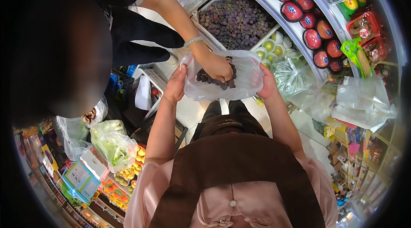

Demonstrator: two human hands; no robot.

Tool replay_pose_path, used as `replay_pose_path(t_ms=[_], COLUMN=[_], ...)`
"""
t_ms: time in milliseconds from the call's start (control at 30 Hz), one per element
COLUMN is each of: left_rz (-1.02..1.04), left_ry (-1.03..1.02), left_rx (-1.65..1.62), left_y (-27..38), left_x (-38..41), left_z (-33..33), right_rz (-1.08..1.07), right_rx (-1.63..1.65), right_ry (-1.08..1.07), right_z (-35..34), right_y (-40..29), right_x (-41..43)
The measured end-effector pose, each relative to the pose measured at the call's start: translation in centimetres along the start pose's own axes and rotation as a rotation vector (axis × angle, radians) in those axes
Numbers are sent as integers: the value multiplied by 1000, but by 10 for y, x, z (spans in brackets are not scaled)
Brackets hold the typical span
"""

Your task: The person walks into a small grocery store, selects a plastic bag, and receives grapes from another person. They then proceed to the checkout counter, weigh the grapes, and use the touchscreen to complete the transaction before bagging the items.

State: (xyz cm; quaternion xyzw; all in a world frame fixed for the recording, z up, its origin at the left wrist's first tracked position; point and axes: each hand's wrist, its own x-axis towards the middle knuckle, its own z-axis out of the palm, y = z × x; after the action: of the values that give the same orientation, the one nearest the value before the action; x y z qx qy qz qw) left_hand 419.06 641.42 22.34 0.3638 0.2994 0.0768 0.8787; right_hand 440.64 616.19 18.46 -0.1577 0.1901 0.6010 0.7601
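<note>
A clear plastic bag (245,83) is spread wide between my two hands. My left hand (176,83) grips its left edge, and my right hand (268,83) grips the right edge. Inside the opening lies a bunch of dark grapes (210,79). Another person's hand (218,67), with a pale bangle at the wrist, reaches in from the upper left and touches the grapes; its fingertips are partly hidden among them. Just beyond the bag stands a crate of purple grapes (234,19).
The other person (141,35) stands close at the upper left. Green fruit in foam nets (269,46) sits right of the grape crate. Red apples (311,38) line a curved shelf. Bagged vegetables (112,144) lie at the lower left, plastic bags (362,99) at the right.
</note>
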Motion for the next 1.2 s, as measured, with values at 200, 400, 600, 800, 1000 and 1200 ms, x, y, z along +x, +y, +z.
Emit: replay_pose_path(t_ms=[200, 400, 600, 800, 1000, 1200], left_rz=[-32, -98, -217, -310, -335, -338], left_ry=[41, 138, 174, 180, 195, 248], left_rx=[112, 95, -222, -442, -495, -470], left_y=[-10, -35, -47, -36, -32, -30], left_x=[-7, -7, -20, -27, -33, -39], left_z=[-16, -41, -32, -25, -31, -30], right_rz=[73, -18, -1, -9, -9, -5], right_rx=[71, -123, -66, -59, -96, -103], right_ry=[-134, 193, 204, 240, 273, 282], right_z=[-16, -7, -18, -22, -23, -19], right_y=[-2, 14, 18, 22, 35, 39], right_x=[-4, -7, -6, -3, 2, 3])
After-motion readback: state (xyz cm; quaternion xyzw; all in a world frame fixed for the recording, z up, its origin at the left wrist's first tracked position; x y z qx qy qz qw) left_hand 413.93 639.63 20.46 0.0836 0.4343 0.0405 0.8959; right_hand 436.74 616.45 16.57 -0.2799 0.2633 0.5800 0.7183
